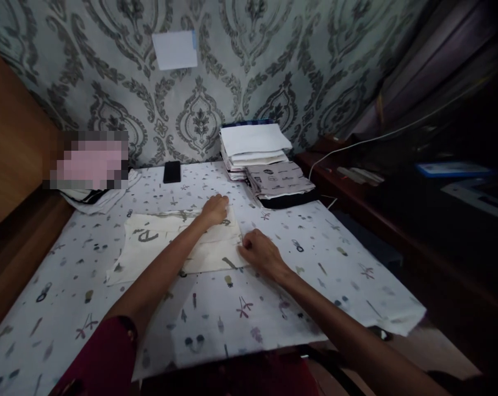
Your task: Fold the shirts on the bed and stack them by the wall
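Note:
A folded cream printed garment (208, 256) lies flat on the table, with dark lettering and marks on it. It looks like a shirt, though its exact kind is hard to tell. At its far right corner my left hand (216, 210) has its fingers curled down onto the fabric. My right hand (262, 253) is closed at the right edge of the garment, thumb and fingers drawn together on the cloth. My left forearm passes over the middle of the garment and hides part of it.
A patterned white cloth covers the table (265, 324). Folded clothes (255, 140) are stacked at the back right, with a grey printed folded garment (280, 179) in front. A black phone (172, 171) lies near the wall. More clothes (96, 203), partly blurred, sit at the left.

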{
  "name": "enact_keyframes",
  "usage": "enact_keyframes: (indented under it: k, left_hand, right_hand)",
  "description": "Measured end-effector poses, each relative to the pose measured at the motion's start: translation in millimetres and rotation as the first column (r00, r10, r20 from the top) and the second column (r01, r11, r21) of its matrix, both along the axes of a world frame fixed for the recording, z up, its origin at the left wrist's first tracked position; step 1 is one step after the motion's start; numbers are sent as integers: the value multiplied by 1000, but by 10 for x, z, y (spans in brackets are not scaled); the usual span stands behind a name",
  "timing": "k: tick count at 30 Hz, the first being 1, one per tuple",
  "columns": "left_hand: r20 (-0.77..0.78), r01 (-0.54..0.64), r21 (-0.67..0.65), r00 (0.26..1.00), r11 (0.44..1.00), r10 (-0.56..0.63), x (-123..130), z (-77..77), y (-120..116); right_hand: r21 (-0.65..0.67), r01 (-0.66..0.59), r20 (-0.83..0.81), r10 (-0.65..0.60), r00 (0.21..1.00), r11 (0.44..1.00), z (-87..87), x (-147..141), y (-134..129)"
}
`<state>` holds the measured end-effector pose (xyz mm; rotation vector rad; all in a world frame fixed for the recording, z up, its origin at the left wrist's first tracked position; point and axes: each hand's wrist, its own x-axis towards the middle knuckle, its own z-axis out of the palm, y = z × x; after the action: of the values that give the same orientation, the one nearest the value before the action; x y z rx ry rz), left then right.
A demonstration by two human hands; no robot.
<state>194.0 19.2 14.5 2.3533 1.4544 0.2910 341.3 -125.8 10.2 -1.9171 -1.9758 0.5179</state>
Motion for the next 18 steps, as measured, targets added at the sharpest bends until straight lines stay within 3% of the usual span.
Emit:
enact_keyframes:
  k: [4,9,15,18]
  left_hand:
    - [48,28,-92,999,995,-24,44,48,137]
    - [212,80,-162,976,984,-44,-183,219,226]
    - [400,117,-281,917,953,5,-834,480,191]
    - [494,128,-498,855,858,159,-1168,498,122]
  right_hand:
    - [-61,34,-275,-50,960,998,-7,-10,1]
    - [-63,68,-632,-93,769,996,60,-149,-44]
    - [131,-44,-663,120,739,990,274,-626,-150]
    - [169,-132,-561,206,802,977,281,-923,-180]
